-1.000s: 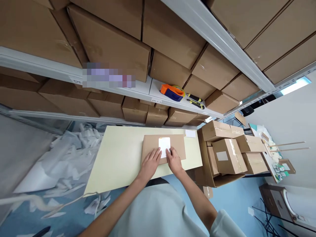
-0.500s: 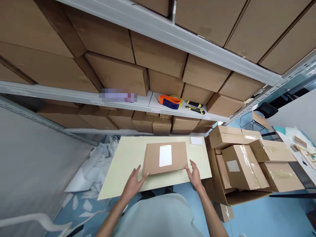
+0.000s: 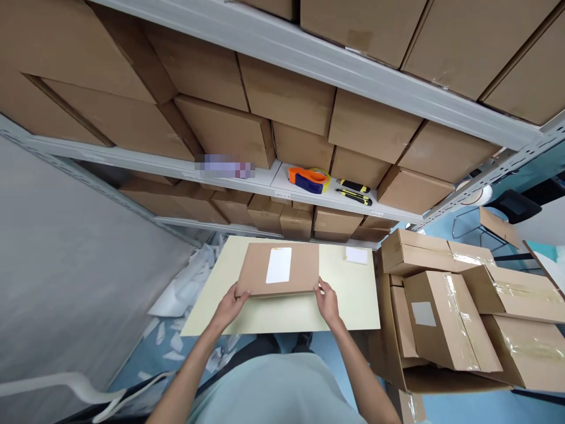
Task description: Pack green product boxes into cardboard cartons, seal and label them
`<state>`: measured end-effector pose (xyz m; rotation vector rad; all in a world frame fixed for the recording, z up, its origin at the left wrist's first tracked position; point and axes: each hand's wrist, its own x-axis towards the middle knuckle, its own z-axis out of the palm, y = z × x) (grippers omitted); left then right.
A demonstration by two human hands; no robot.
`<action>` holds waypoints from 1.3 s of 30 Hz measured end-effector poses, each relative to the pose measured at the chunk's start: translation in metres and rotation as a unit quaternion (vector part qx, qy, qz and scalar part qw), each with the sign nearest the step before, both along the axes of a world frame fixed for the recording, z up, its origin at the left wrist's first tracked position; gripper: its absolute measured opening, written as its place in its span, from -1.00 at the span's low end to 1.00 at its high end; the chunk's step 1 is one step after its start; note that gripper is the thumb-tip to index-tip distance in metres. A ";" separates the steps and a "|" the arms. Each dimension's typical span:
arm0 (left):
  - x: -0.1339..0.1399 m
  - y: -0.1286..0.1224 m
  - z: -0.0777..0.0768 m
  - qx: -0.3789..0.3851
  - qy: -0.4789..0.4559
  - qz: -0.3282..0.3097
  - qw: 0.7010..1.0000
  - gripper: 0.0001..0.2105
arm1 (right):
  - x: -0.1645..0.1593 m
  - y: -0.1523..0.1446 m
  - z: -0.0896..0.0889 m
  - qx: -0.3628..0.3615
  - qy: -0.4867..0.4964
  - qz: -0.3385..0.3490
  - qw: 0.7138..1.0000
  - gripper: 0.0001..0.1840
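A flat brown cardboard box with a white label on top is over the pale yellow table. My left hand grips its near left corner, thumb on the top face and the fingers partly hidden under the edge. At the near right corner, my right hand pinches the box between thumb and fingers. The near edge looks slightly raised, with a shadow on the table below it. A small stack of white labels lies at the table's far right corner.
Shelves packed with cardboard boxes rise behind the table. An orange and blue tape dispenser and black-yellow utility knives lie on one shelf. To the right stands a large open carton of taped boxes. Paper scraps litter the left floor.
Both hands have closed on the box's near corners; before, the fingers were spread. The box has shifted left and away from me on the table. The camera view has turned slightly.
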<state>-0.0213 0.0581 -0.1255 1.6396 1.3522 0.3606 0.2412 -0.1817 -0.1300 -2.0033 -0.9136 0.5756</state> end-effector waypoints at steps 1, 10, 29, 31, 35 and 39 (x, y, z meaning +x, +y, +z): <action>0.002 0.003 0.003 0.028 0.028 0.007 0.999 -0.31 | 0.002 0.004 0.003 -0.008 -0.012 0.011 1.000 -0.42; 0.103 0.044 0.095 0.309 -0.069 -0.052 0.947 -0.31 | 0.082 0.123 0.117 0.051 -0.292 0.025 0.955 -0.39; 0.180 0.065 0.184 0.351 -0.246 -0.093 0.899 -0.56 | 0.121 0.322 0.262 -0.256 -0.452 0.016 0.854 -0.44; 0.171 0.067 0.178 0.340 -0.245 -0.099 0.903 -0.57 | 0.121 0.322 0.262 -0.261 -0.443 0.008 0.858 -0.43; 0.164 0.067 0.179 0.326 -0.250 -0.107 0.905 -0.59 | 0.124 0.322 0.272 -0.254 -0.413 0.000 0.875 -0.45; 0.158 0.062 0.187 0.307 -0.269 -0.115 0.906 -0.61 | 0.119 0.308 0.281 -0.217 -0.376 -0.004 0.901 -0.49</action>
